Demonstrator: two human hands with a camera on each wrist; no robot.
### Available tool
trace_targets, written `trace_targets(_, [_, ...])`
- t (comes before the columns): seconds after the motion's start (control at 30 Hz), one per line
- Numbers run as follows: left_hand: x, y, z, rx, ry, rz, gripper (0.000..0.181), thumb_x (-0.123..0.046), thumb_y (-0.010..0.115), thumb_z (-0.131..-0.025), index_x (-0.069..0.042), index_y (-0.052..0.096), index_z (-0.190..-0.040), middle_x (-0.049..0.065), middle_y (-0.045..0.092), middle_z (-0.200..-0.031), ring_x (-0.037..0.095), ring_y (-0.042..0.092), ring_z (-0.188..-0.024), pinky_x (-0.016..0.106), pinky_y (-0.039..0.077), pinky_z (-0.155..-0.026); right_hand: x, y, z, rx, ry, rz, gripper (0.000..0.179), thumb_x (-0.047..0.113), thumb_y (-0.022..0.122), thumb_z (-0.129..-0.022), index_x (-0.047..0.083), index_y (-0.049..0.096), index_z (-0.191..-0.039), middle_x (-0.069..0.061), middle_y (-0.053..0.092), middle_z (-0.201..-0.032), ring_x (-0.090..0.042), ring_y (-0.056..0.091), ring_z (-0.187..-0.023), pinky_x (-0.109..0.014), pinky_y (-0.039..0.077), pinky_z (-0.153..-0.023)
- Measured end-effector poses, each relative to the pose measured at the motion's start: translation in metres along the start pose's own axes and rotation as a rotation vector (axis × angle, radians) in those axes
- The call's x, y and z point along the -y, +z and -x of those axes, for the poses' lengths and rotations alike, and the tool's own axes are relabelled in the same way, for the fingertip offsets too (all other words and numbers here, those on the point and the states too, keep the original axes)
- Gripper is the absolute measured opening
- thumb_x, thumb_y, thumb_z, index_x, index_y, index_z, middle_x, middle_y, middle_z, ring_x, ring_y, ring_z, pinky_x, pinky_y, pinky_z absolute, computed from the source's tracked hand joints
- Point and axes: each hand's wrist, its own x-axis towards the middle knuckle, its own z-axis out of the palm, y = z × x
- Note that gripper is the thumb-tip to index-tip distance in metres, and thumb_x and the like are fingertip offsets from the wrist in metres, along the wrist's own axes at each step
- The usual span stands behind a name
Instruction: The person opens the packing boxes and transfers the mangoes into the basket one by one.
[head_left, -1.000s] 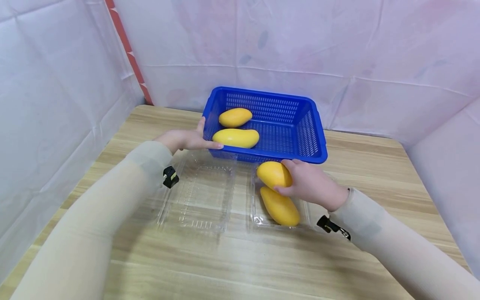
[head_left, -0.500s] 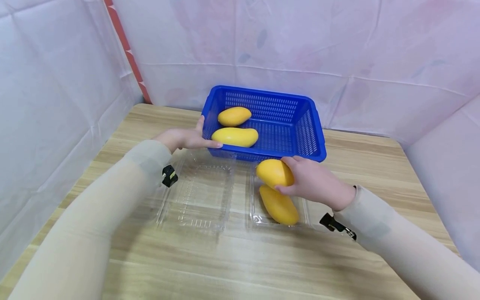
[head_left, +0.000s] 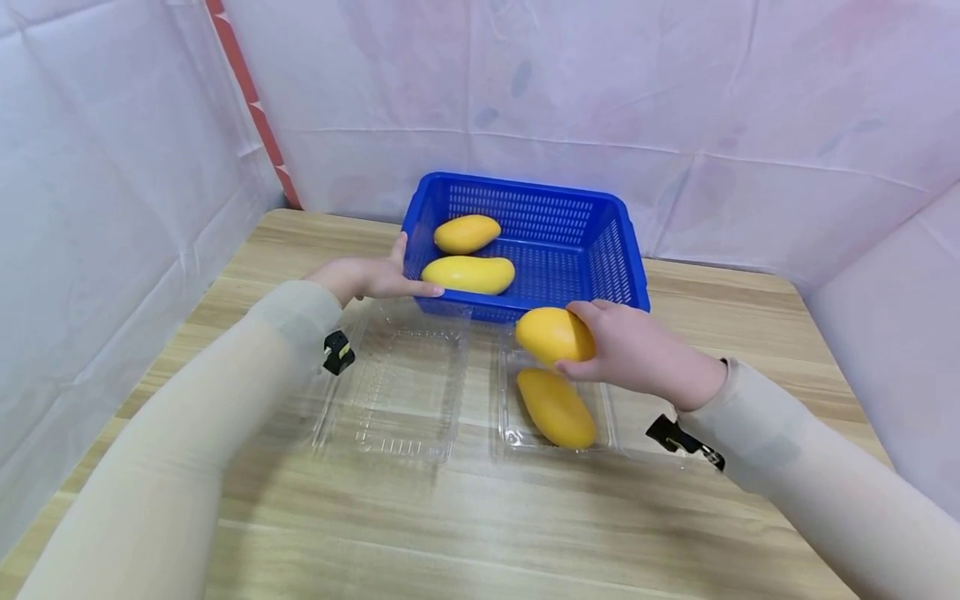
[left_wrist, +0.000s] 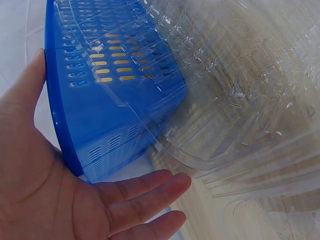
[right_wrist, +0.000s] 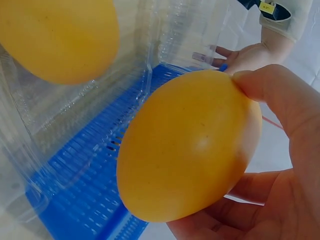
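My right hand [head_left: 637,350] grips a yellow mango [head_left: 551,335] between thumb and fingers, as the right wrist view also shows. The held mango [right_wrist: 190,145] hangs over the far end of the right clear plastic clamshell box [head_left: 510,421]. Another mango [head_left: 557,410] lies in that box, apart from the held one. At the near left corner of the blue basket [head_left: 555,271], my left hand [head_left: 371,277] touches the rim with its thumb and fingers spread. Its lower fingers [left_wrist: 145,200] extend loosely, holding nothing. Two mangoes, one behind [head_left: 467,234] and one in front [head_left: 468,275], lie in the basket's left half.
A second clear plastic box [head_left: 412,392] stands open on the wooden table [head_left: 480,533] below my left hand. White cloth walls [head_left: 600,100] enclose the back and both sides, with the basket close to the rear one.
My right hand has raised the mango off the one below and shifted slightly back toward the basket, so a gap shows between them. The left hand stays at the basket corner.
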Motion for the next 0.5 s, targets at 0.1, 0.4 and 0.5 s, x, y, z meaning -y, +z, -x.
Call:
trace_targets(0.1, [0.001,0.001,-0.001,0.000,0.004,0.006,0.126,-0.077,0.052,-0.072,-0.019,-0.042,-0.133,0.010,-0.032,-0.148,0.038,0.005,-0.139,0.063,0.026,-0.099,0.000,-0.003,0.000,-0.001,0.001,0.005,0.065,0.037,0.075,-0.075,-0.005,0.054,-0.119,-0.012,0.060,-0.093,-0.021,0.053,-0.071,-0.033,0.048,-0.062])
trace_targets(0.4, [0.000,0.001,0.001,0.005,0.006,0.012,0.125,-0.076,0.052,-0.074,-0.019,-0.042,-0.133,0.010,-0.032,-0.148,0.038,0.007,-0.138,0.062,0.026,-0.100,-0.002,-0.013,-0.003,-0.006,0.012,0.002,0.065,0.036,0.074,-0.076,-0.006,0.053,-0.120,-0.016,0.061,-0.098,-0.023,0.055,-0.075,-0.037,0.050,-0.065])
trace_targets(0.5, [0.000,0.000,0.001,0.012,0.001,0.001,0.125,-0.077,0.051,-0.073,-0.019,-0.042,-0.133,0.011,-0.032,-0.148,0.039,0.008,-0.138,0.063,0.025,-0.100,-0.003,-0.016,-0.004,-0.007,0.022,-0.005,0.064,0.036,0.074,-0.076,-0.005,0.053,-0.119,-0.014,0.061,-0.096,-0.023,0.054,-0.074,-0.036,0.049,-0.065])
